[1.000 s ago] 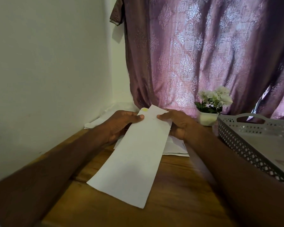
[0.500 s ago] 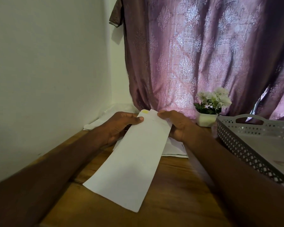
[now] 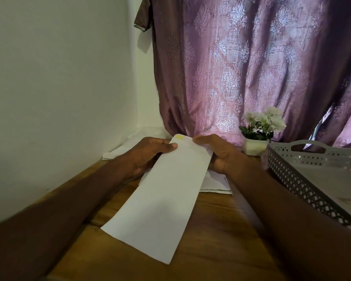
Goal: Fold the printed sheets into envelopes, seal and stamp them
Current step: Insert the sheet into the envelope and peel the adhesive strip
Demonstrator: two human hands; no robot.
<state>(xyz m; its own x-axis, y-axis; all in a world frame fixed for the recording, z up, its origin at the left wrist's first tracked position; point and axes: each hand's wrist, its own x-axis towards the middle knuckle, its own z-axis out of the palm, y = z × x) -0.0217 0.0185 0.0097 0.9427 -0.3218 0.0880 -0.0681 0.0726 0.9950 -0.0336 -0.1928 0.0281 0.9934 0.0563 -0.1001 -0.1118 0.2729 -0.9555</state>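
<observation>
A purple curtain (image 3: 241,67) hangs behind the desk (image 3: 211,250), filling the back right of my view, with a pale wall (image 3: 49,78) running along the desk's left edge. The desk is brown wood. At its right edge sits a grey tray (image 3: 304,185) with perforated walls and a handle cut into its far end. Heaped in the back left corner, against the wall, is some white cloth (image 3: 126,145); I cannot tell what it is.

I hold a long white envelope (image 3: 162,205) above the middle of the desk, tilted so its near end points toward my left and its far end lifts away from me. A yellow stamp (image 3: 179,137) sits at its far left corner. Beneath it, flat on the desk, lie more sheets (image 3: 215,182), mostly hidden by the envelope and my wrists.

My left hand (image 3: 148,155) pinches the far end, thumb on top just below the stamp, fingers curled underneath. My right hand (image 3: 219,153) pinches the far right corner the same way, thumb over the top edge, fingers behind the paper.

A small white pot of white flowers (image 3: 260,128) stands at the back edge, between my right hand and the tray, touching neither.
</observation>
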